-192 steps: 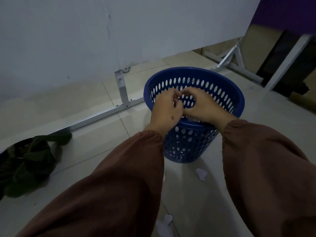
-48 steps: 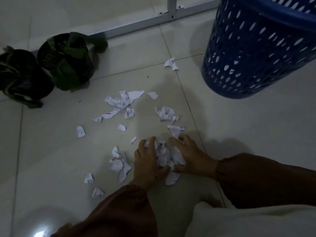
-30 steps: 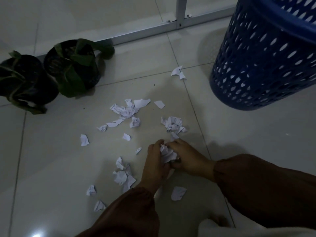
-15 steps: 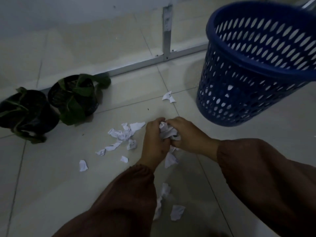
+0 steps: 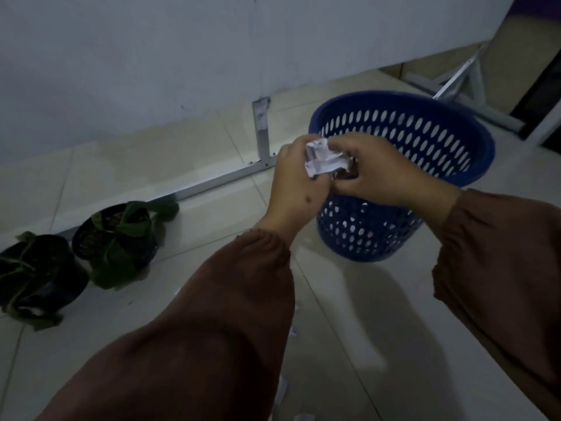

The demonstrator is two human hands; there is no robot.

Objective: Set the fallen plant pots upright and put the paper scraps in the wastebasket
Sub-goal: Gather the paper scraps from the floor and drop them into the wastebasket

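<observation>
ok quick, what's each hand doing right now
Left hand: curled round the wad of paper scraps, holding it.
Right hand: gripping the same wad from the other side, by the wastebasket rim.

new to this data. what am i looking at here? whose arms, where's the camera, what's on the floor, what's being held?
No robot here: a person wears one wide-angle camera on the head, looking forward and down, so the two brown sleeves entering from the bottom are that person's own arms. The left hand and right hand together hold a bunch of crumpled paper scraps in front of the near rim of a blue perforated wastebasket, which stands on the tiled floor. At the left, two dark plant pots with green leaves stand upright beside a metal frame bar. A few more white scraps show on the floor beside the left sleeve.
</observation>
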